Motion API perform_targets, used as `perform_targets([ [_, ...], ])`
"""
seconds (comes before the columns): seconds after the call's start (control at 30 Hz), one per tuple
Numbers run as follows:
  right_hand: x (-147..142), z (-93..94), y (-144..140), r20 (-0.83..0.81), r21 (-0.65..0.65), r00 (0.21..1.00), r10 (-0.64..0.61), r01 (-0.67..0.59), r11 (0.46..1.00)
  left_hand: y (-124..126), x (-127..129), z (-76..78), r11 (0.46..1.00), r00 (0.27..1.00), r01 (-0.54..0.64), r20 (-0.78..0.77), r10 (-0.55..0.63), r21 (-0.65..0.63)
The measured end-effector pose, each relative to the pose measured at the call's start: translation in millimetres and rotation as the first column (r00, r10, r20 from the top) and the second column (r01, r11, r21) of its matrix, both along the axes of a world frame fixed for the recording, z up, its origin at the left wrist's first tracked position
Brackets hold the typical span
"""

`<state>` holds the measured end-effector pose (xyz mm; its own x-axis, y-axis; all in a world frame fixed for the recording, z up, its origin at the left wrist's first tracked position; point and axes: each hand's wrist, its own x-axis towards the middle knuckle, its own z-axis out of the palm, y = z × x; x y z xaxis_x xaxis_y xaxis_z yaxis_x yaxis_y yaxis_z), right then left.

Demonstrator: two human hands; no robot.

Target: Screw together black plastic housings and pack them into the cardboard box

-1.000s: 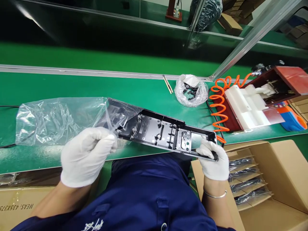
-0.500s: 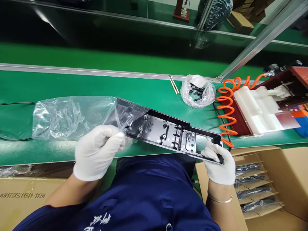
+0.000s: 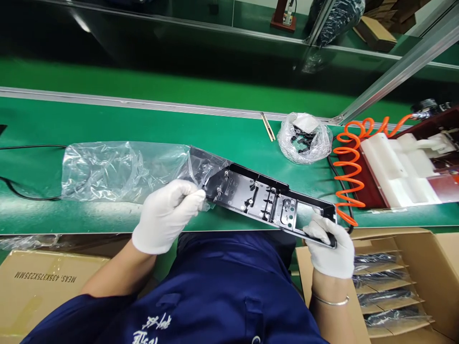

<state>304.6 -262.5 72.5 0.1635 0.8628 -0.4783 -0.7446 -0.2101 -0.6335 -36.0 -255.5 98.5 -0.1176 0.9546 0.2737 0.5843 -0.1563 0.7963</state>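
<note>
Both of my hands wear white gloves. My right hand (image 3: 330,248) grips the right end of a long black plastic housing (image 3: 265,203), whose ribbed inner side faces up. Its left end sits inside the mouth of a clear plastic bag (image 3: 122,169) that lies on the green bench (image 3: 233,138). My left hand (image 3: 167,215) pinches the bag's open edge right beside the housing.
A small clear bag of black parts (image 3: 304,138) and two thin sticks (image 3: 267,126) lie further back. An orange coiled hose (image 3: 346,162) and a red fixture with white blocks (image 3: 405,167) stand at right. An open carton of bagged parts (image 3: 390,286) is at lower right, another carton (image 3: 46,282) at lower left.
The view has shifted so everything sits further right. More of the black housing now shows outside the bag, and my left hand holds the bag edge nearer the housing's left end.
</note>
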Motion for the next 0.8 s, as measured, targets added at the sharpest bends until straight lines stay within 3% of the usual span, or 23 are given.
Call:
perform_targets([
  [0.1, -1, -7.7, 5, 0.01, 0.0, 1.0, 0.029, -0.029, 1.0, 11, 3, -5.4, 0.995, 0.998, 0.02, -0.061, -0.026, -0.095],
  [0.23, -3, -16.5, 13, 0.014, -0.001, 0.997, 0.07, -0.07, 0.998, 21, 4, -14.9, 0.985, 0.953, 0.049, -0.287, -0.096, -0.165],
  [0.4, -5, -21.3, 21, 0.021, -0.048, 0.998, 0.065, -0.064, 0.997, 32, -4, -28.2, 0.995, 0.793, 0.092, -0.602, -0.093, -0.033],
  [0.53, -5, -20.9, 27, 0.031, -0.043, 0.993, 0.115, -0.113, 0.993, 41, -8, -37.7, 0.971, 0.766, 0.231, -0.627, -0.141, 0.063],
  [0.67, -8, -19.3, 33, 0.072, -0.058, 0.989, 0.129, -0.125, 0.99, 42, -9, -48.8, 0.934, 0.713, 0.357, -0.64, -0.287, -0.02],
  [0.8, -8, -15.7, 40, 0.107, -0.106, 0.983, 0.149, -0.138, 0.985, 43, -12, -55.6, 0.919, 0.692, 0.392, -0.647, -0.322, -0.038],
])
